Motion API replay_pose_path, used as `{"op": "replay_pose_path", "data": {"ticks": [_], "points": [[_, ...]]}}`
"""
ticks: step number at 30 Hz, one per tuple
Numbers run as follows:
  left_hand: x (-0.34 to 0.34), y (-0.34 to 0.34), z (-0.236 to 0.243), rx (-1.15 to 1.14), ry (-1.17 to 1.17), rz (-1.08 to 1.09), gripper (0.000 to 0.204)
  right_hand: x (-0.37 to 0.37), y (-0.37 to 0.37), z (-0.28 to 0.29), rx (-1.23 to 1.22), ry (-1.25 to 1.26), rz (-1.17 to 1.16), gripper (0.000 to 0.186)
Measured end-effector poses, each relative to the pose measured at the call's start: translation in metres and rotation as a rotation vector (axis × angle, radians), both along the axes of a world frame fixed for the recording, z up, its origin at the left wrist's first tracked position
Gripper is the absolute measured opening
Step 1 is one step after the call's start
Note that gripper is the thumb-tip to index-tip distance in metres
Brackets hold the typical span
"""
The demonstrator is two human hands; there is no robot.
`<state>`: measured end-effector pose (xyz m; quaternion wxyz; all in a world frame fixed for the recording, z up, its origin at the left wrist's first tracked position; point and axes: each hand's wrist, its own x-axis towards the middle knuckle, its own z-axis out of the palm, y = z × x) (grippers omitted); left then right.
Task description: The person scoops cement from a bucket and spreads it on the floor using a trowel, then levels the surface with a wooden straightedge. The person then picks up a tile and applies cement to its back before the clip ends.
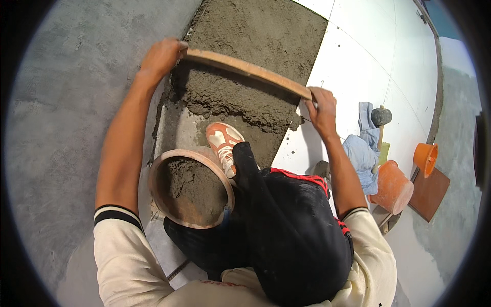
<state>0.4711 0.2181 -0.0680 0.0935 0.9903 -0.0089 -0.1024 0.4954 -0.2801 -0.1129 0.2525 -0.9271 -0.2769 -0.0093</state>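
Observation:
A long wooden board [245,67] spans the bed of grey-brown mortar [258,28] from the wall to the white tiles. My left hand [162,57] is closed round its left end, close to the grey wall. At the right end, above the tile edge, my right hand [322,108] grips it. Beyond the board the mortar looks fairly even; on the near side it is loose and crumbly, ending in a ragged edge. The board hides a strip of mortar under it.
A bucket [153,192] partly filled with mortar stands by my shoe [225,143]. White tiles [371,56] extend along the right. On them lie a rubber mallet [381,116], a blue cloth [362,156], and an orange bucket [391,188] on its side. Farther right are a small orange container [424,157] and a brown tile [432,193].

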Motion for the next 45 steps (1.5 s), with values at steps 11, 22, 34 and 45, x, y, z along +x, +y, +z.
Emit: {"op": "replay_pose_path", "data": {"ticks": [11,22,34,45], "points": [[-0.014,-0.002,-0.012,0.050,0.041,-0.094,0.012,-0.030,-0.002,-0.009,-0.047,0.085,0.023,0.037],[-0.052,-0.002,-0.003,-0.077,-0.037,-0.016,0.020,-0.057,0.006,0.009,0.015,0.039,0.019,0.038],[-0.047,-0.004,-0.007,-0.008,0.104,0.024,0.015,-0.049,-0.001,-0.007,-0.022,0.084,0.024,0.038],[0.007,-0.015,-0.015,-0.006,-0.006,0.069,0.009,-0.010,-0.001,-0.013,-0.049,0.072,-0.012,0.036]]}}
